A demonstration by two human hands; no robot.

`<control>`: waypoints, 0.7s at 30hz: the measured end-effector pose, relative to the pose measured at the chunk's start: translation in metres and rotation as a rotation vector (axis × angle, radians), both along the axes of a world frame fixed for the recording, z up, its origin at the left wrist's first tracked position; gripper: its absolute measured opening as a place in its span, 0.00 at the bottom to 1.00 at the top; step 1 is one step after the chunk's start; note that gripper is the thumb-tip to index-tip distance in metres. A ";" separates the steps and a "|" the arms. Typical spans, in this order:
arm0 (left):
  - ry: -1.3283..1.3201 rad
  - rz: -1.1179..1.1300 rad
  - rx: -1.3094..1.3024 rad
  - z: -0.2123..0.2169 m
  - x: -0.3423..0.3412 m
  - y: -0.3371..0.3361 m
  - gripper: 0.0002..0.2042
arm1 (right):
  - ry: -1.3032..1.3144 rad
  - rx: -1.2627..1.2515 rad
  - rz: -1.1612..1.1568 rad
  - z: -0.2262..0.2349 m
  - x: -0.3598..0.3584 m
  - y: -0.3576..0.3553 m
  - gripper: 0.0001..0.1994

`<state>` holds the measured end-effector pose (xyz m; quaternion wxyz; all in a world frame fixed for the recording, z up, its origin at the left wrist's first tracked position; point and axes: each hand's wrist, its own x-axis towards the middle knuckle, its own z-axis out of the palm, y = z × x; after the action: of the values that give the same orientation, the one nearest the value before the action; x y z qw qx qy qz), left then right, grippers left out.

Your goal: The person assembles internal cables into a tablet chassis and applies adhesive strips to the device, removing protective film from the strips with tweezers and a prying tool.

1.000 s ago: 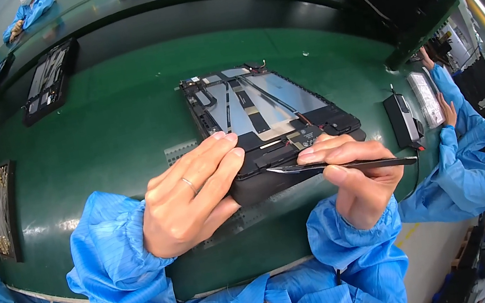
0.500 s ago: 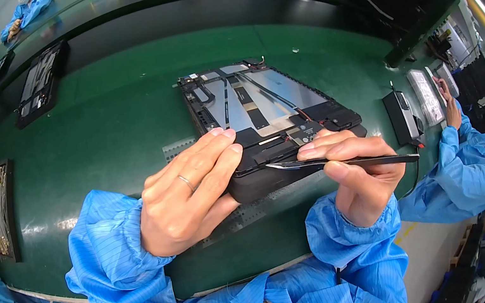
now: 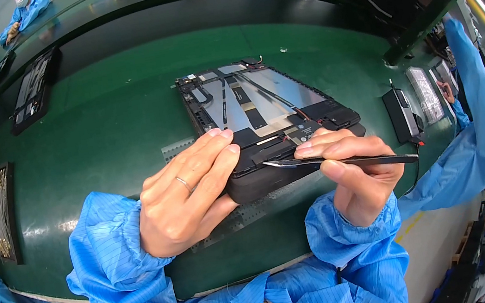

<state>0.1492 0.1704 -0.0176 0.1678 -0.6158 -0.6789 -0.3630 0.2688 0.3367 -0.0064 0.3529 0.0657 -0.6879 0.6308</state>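
An opened tablet-like device (image 3: 271,92) lies in a black holder (image 3: 261,184), with silver battery panels, thin black cables and small boards showing. My left hand (image 3: 188,192) holds its near left corner, fingers stretched along the top and thumb down by the near side. Pinched in my right hand (image 3: 354,165) is a pair of black tweezers (image 3: 378,159) with silver tips. The tips point left, over the near edge of the device; whether they touch it I cannot tell. The right fingertips rest close to a small board at the near right part.
Under the holder lies a perforated metal strip (image 3: 229,225). A tray of thin cables (image 3: 4,214) sits at the left, another opened device (image 3: 36,89) at the far left. To the right stand a black box (image 3: 402,115) and a clear plastic case (image 3: 424,94). A co-worker's blue sleeve (image 3: 476,131) is beyond.
The co-worker at the right has raised a sleeved arm toward the back. The view has shifted slightly; my hands and the tweezers stay almost where they were on the device.
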 end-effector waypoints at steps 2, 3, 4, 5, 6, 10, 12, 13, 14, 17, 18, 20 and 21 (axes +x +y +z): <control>-0.002 -0.003 -0.004 0.000 0.000 0.001 0.24 | 0.012 0.003 -0.003 -0.001 0.000 0.001 0.05; -0.003 -0.005 -0.007 0.000 0.000 0.002 0.24 | 0.011 0.003 -0.004 -0.001 0.000 0.001 0.05; -0.003 -0.004 -0.007 0.000 0.000 0.003 0.24 | 0.015 0.005 -0.005 -0.001 0.000 0.003 0.05; -0.004 -0.004 -0.008 0.000 0.000 0.004 0.24 | 0.018 0.006 -0.005 -0.001 0.000 0.004 0.05; -0.004 -0.005 -0.010 0.000 0.000 0.004 0.24 | 0.017 0.006 -0.005 -0.002 -0.001 0.005 0.05; -0.006 -0.011 -0.017 0.001 -0.002 0.005 0.25 | 0.018 0.006 -0.002 -0.002 -0.002 0.006 0.05; -0.004 -0.012 -0.023 0.001 -0.003 0.006 0.25 | 0.018 0.009 0.000 -0.001 -0.003 0.008 0.05; -0.003 -0.013 -0.023 0.001 -0.003 0.006 0.25 | 0.016 0.014 0.003 -0.001 -0.003 0.008 0.05; -0.002 -0.013 -0.026 0.001 -0.003 0.007 0.25 | 0.016 0.019 0.006 -0.001 -0.003 0.009 0.05; 0.011 -0.012 -0.034 0.004 0.000 0.007 0.25 | 0.029 0.036 0.011 -0.001 0.001 0.011 0.06; 0.018 -0.010 -0.038 0.006 0.002 0.007 0.25 | 0.036 0.035 0.010 -0.001 0.003 0.011 0.06; 0.002 -0.015 -0.041 0.002 -0.003 0.008 0.25 | 0.020 0.059 0.004 -0.001 -0.002 0.010 0.06; -0.003 -0.017 -0.043 0.001 -0.006 0.008 0.25 | 0.010 0.058 0.003 -0.002 -0.005 0.009 0.06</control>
<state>0.1432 0.1782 -0.0170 0.1502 -0.6245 -0.6815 -0.3508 0.2635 0.3457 -0.0084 0.3534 0.0798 -0.7040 0.6109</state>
